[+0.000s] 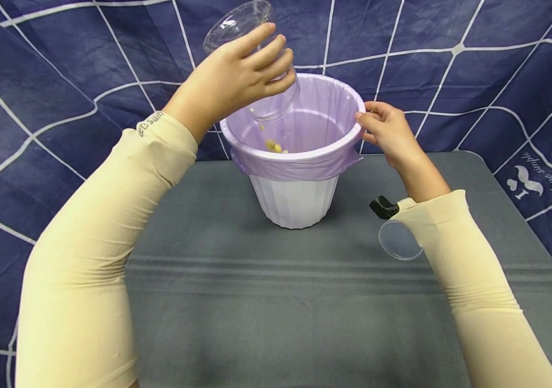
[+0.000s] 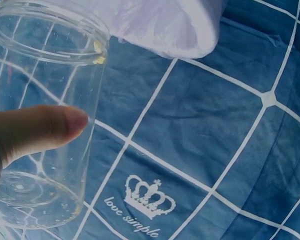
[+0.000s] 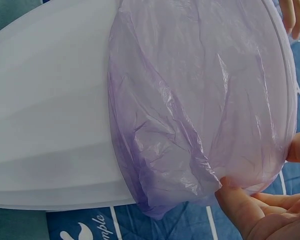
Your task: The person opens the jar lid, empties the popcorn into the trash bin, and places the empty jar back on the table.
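Note:
My left hand (image 1: 242, 75) grips a clear plastic jar (image 2: 50, 150), tipped with its mouth down over a white trash can (image 1: 292, 199). Small yellow pieces (image 1: 273, 145) are dropping from the jar into the can, and a few bits cling near its mouth in the left wrist view. A purple bag (image 1: 305, 170) lines the can and folds over its rim. My right hand (image 1: 387, 129) pinches the can's rim and the bag on the right side, thumb on top. In the right wrist view the bag (image 3: 165, 125) hangs wrinkled outside the can.
A clear round lid (image 1: 399, 241) lies on the grey tabletop (image 1: 276, 312), partly beside my right sleeve. A black strap (image 1: 384, 207) shows at my right wrist. Behind the can hangs a blue cloth (image 1: 431, 37) with white lines.

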The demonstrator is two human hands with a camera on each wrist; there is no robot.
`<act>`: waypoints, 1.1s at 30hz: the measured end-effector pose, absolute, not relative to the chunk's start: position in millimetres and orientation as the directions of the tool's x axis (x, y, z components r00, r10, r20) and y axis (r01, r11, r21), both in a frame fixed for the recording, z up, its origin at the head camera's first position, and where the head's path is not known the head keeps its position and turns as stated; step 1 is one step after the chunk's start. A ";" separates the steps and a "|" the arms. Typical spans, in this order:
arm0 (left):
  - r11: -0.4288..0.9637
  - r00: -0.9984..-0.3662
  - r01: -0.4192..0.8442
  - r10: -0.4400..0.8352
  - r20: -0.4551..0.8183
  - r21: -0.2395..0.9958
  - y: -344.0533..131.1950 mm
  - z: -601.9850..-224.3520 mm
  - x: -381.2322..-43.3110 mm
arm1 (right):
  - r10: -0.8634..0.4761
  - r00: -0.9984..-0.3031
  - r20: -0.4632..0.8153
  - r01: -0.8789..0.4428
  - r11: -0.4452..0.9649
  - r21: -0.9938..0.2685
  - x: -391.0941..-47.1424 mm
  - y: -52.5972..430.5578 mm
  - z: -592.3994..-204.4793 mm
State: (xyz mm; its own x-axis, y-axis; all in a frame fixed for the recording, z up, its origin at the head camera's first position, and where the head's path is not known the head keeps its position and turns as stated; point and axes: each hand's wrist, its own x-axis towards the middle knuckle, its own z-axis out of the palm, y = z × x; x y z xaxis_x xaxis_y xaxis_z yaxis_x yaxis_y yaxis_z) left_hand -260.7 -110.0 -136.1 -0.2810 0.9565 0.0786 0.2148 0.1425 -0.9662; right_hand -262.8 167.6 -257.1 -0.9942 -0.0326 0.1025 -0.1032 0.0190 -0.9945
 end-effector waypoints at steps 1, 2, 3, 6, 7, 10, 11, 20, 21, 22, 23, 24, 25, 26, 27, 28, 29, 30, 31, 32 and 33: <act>0.133 -0.278 0.221 0.958 0.069 -0.966 -110.0 -136.5 -260.6 | -0.032 -0.994 0.104 -0.104 0.018 -0.994 -263.0 167.6 -257.5; 0.128 -0.278 0.219 0.958 0.064 -0.967 -110.3 -137.1 -260.7 | -0.033 -0.994 0.103 -0.104 0.014 -0.995 -263.2 167.7 -257.6; 0.131 -0.275 0.223 0.959 0.067 -0.966 -110.9 -138.0 -261.0 | -0.034 -0.994 0.103 -0.103 0.009 -0.995 -263.3 167.7 -257.8; 0.171 -0.262 0.227 0.959 0.109 -0.959 -113.9 -140.9 -263.1 | -0.032 -0.994 0.100 -0.100 -0.001 -0.995 -263.3 167.6 -257.9; 0.196 -0.257 0.235 0.957 0.134 -0.952 -115.2 -142.1 -263.8 | -0.032 -0.994 0.100 -0.100 -0.002 -0.995 -263.1 167.6 -257.8; 0.297 -0.241 0.237 0.940 0.241 -0.925 -118.6 -145.7 -266.1 | -0.032 -0.995 0.099 -0.098 -0.003 -0.995 -262.3 167.5 -257.5; 0.336 -0.238 0.238 0.930 0.280 -0.911 -120.0 -147.2 -266.7 | -0.032 -0.995 0.098 -0.098 -0.003 -0.995 -262.2 167.5 -257.5; 0.748 -0.496 0.397 0.663 0.561 -0.532 -131.8 -157.5 -262.0 | -0.028 -0.995 0.097 -0.097 -0.012 -0.995 -262.3 166.9 -257.3; 0.779 -0.539 0.404 0.626 0.563 -0.479 -132.9 -158.4 -261.0 | -0.028 -0.995 0.099 -0.098 -0.012 -0.995 -262.4 166.9 -257.3; 0.805 -0.564 0.413 0.593 0.574 -0.426 -133.9 -159.8 -260.5 | -0.028 -0.995 0.099 -0.099 -0.016 -0.995 -262.4 166.8 -257.3; 0.827 -0.585 0.422 0.562 0.584 -0.372 -134.8 -161.0 -260.1 | -0.028 -0.995 0.101 -0.100 -0.020 -0.995 -262.5 166.7 -257.4; 0.846 -0.609 0.427 0.530 0.591 -0.319 -135.6 -162.2 -259.8 | -0.028 -0.994 0.103 -0.102 -0.024 -0.995 -262.6 166.6 -257.4; 0.862 -0.631 0.434 0.498 0.595 -0.261 -136.4 -163.6 -259.5 | -0.029 -0.994 0.107 -0.106 -0.022 -0.994 -262.4 166.5 -257.4; 0.878 -0.659 0.437 0.461 0.594 -0.197 -137.1 -164.6 -259.2 | -0.030 -0.994 0.108 -0.107 -0.028 -0.994 -262.4 166.3 -257.4; 0.891 -0.688 0.436 0.421 0.592 -0.127 -137.6 -165.7 -258.8 | -0.031 -0.994 0.109 -0.108 -0.032 -0.994 -262.5 166.2 -257.6; 0.899 -0.714 0.434 0.381 0.587 -0.056 -138.1 -166.6 -258.6 | -0.031 -0.993 0.110 -0.109 -0.037 -0.993 -262.6 166.1 -257.8; 0.905 -0.744 0.426 0.338 0.577 0.020 -138.5 -167.5 -258.1 | -0.032 -0.993 0.111 -0.110 -0.042 -0.993 -262.7 166.0 -258.0; 0.906 -0.775 0.413 0.293 0.559 0.098 -138.7 -168.1 -257.3 | -0.033 -0.993 0.112 -0.110 -0.045 -0.993 -262.9 165.9 -258.2; 0.899 -0.801 0.401 0.251 0.544 0.174 -138.8 -168.7 -256.5 | -0.034 -0.993 0.115 -0.114 -0.041 -0.993 -262.9 166.1 -258.5; 0.887 -0.817 0.394 0.219 0.533 0.240 -138.6 -169.5 -255.6 | -0.033 -0.993 0.117 -0.115 -0.041 -0.992 -263.1 166.2 -258.8; 0.869 -0.824 0.398 0.198 0.530 0.293 -138.5 -170.5 -254.6 | -0.032 -0.993 0.118 -0.116 -0.043 -0.992 -263.3 166.3 -259.0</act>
State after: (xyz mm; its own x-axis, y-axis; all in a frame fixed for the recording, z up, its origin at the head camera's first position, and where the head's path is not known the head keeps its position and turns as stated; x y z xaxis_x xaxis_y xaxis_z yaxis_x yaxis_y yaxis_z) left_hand -254.6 -138.5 -170.5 -0.8242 0.1985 0.5304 0.3980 0.8693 0.2932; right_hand -263.3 166.3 -259.0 -0.9925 -0.0323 0.1176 -0.1162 -0.0431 -0.9923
